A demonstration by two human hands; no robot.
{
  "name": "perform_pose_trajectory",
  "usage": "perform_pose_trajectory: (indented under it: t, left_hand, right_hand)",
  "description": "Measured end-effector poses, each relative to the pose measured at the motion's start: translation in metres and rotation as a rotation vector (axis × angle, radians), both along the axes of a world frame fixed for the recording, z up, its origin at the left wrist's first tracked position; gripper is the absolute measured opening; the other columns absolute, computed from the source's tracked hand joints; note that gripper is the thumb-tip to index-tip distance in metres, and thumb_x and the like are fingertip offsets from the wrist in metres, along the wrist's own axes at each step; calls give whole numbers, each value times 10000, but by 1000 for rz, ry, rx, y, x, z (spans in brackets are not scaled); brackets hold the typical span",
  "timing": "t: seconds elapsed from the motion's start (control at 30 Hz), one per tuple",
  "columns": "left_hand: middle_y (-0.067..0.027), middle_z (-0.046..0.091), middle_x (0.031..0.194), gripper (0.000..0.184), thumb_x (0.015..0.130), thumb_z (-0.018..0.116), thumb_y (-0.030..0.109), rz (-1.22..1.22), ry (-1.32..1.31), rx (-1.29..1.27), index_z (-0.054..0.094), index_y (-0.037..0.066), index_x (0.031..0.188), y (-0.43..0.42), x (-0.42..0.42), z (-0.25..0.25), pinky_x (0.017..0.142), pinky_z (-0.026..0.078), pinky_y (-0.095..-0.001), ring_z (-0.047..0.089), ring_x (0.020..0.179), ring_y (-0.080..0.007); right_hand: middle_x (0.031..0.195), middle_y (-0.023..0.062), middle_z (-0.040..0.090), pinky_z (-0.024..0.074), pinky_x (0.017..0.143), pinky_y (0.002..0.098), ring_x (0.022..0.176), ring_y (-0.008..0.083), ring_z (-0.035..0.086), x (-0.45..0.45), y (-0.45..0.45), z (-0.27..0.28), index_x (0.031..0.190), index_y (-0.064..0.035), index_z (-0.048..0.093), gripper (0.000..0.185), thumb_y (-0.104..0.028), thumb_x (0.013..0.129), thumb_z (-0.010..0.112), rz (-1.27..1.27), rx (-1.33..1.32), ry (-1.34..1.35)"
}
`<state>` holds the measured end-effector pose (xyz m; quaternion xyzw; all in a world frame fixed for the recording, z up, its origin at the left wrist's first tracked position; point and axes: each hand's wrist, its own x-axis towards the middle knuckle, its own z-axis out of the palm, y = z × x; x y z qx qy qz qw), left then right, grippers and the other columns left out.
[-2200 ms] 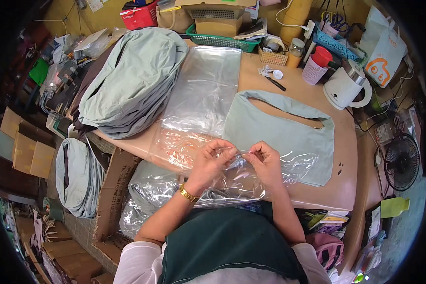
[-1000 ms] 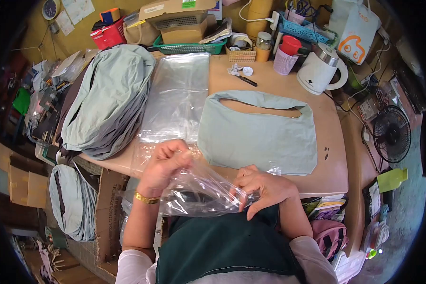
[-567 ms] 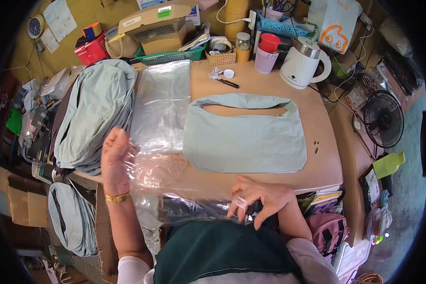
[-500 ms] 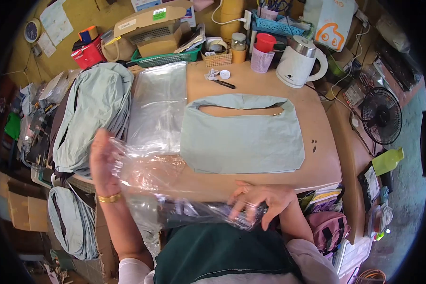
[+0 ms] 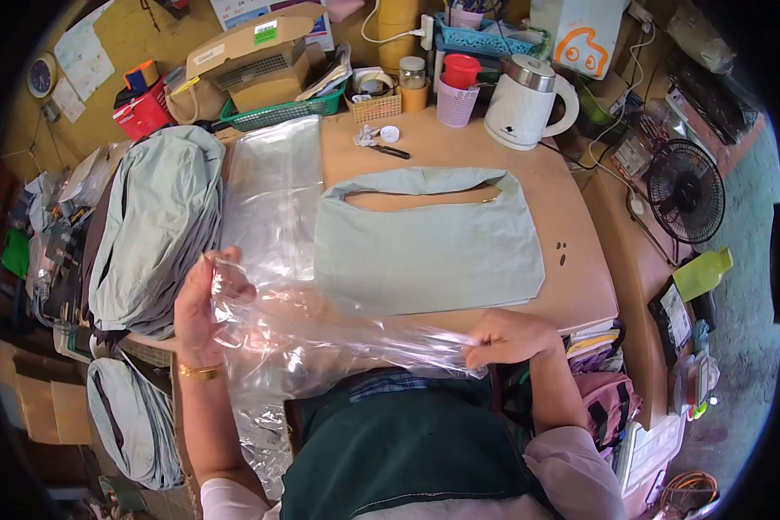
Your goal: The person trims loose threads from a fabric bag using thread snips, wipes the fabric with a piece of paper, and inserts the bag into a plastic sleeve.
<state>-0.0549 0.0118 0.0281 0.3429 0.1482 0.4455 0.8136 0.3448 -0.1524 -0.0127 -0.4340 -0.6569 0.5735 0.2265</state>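
A clear plastic bag point(image 5: 347, 334) is stretched sideways between my two hands, just above the table's front edge. My left hand point(image 5: 206, 303) grips its left end, with film crumpled around the fingers. At the other end, my right hand point(image 5: 511, 336) is closed on the gathered film. Beyond the plastic, a light grey-green fabric handbag point(image 5: 429, 247) lies flat, its strap loop at the far side. The film partly overlaps the handbag's lower left edge. A flat stack of clear plastic bags point(image 5: 273, 191) lies to the left of the handbag.
A pile of similar fabric bags point(image 5: 160, 225) rises at the left, and more hang below point(image 5: 134, 425). Along the back stand a white kettle point(image 5: 522, 104), a lilac cup point(image 5: 457, 102) and a green basket point(image 5: 282, 113). A black fan point(image 5: 686, 191) stands at right.
My right hand has moved right and up and closed on the film. The plastic bag is now pulled out between both hands. The whole view has shifted slightly.
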Motion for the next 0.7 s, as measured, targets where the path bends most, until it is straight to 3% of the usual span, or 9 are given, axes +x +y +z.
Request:
perform_pose_trajectory:
  t: [0.1, 0.17, 0.2, 0.3, 0.37, 0.5, 0.57, 0.63, 0.7]
  left_hand:
    - [-65, 637, 1032, 247, 951, 628, 226, -353, 287, 442, 649, -12, 1015, 4, -2, -36, 785, 484, -283, 605, 840, -158]
    - [-56, 651, 1015, 308, 940, 649, 261, -736, 595, 593, 641, -13, 1080, -10, 6, -20, 797, 486, -269, 615, 849, -164]
    - [-54, 663, 1007, 327, 934, 661, 256, -507, 643, 509, 633, -14, 1117, -4, -8, -42, 794, 494, -264, 626, 862, -169]
    - [-74, 681, 994, 343, 906, 621, 189, 155, 276, -4, 600, 1, 1194, 19, -25, -44, 838, 545, -345, 656, 902, -201]
    - [-84, 672, 1035, 372, 842, 652, 160, 71, -15, -155, 615, -5, 1174, -3, -13, -22, 841, 541, -360, 649, 917, -213]
    - [-58, 665, 951, 247, 893, 676, 197, -321, 307, 244, 640, 11, 1051, -14, -30, -64, 765, 488, -299, 612, 825, -170]
    - [-73, 660, 980, 233, 923, 662, 218, -395, 787, 424, 644, 34, 1065, -10, -18, -47, 797, 490, -347, 610, 862, -186]
    - [-67, 651, 936, 245, 956, 613, 264, 131, 141, 239, 639, 38, 1048, 6, -12, -29, 752, 505, -319, 613, 808, -182]
    - [-44, 626, 861, 249, 979, 566, 286, 251, -15, -77, 628, 48, 1016, 4, -14, -16, 780, 503, -324, 602, 804, -185]
  right_hand:
    - [842, 35, 674, 444, 624, 268, 706, 111, 567, 11, -1, -29, 834, -21, 694, 227, -226, 930, 669, -346, 280, 478]
    - [898, 142, 710, 531, 666, 315, 773, 202, 676, 29, 3, -43, 899, 13, 717, 241, -219, 847, 754, -939, 141, 1356]
    - [898, 142, 710, 531, 666, 315, 773, 202, 676, 28, 6, -48, 899, 13, 717, 241, -219, 847, 754, -929, 129, 1361]
    - [941, 120, 703, 490, 694, 324, 769, 207, 632, 16, 12, -45, 840, 7, 717, 275, -254, 918, 675, 186, 131, 577]
    - [932, 124, 707, 505, 684, 346, 782, 218, 647, -6, 4, -20, 819, 13, 716, 335, -302, 924, 666, 83, 28, 273]
    - [696, 83, 633, 503, 611, 315, 704, 180, 640, 17, 7, -54, 969, 17, 677, 366, -347, 941, 646, -801, 6, 1636]
    - [691, 64, 617, 493, 598, 290, 684, 151, 622, 7, 9, -49, 1008, 8, 662, 332, -317, 952, 631, -390, -94, 1337]
    - [713, 59, 625, 488, 589, 277, 679, 130, 610, 8, 13, -43, 1025, 1, 658, 299, -288, 962, 614, -41, 12, 780]
    - [758, 59, 639, 473, 565, 281, 665, 114, 592, -10, 8, -32, 1034, -14, 658, 290, -292, 960, 616, 2, 46, 382]
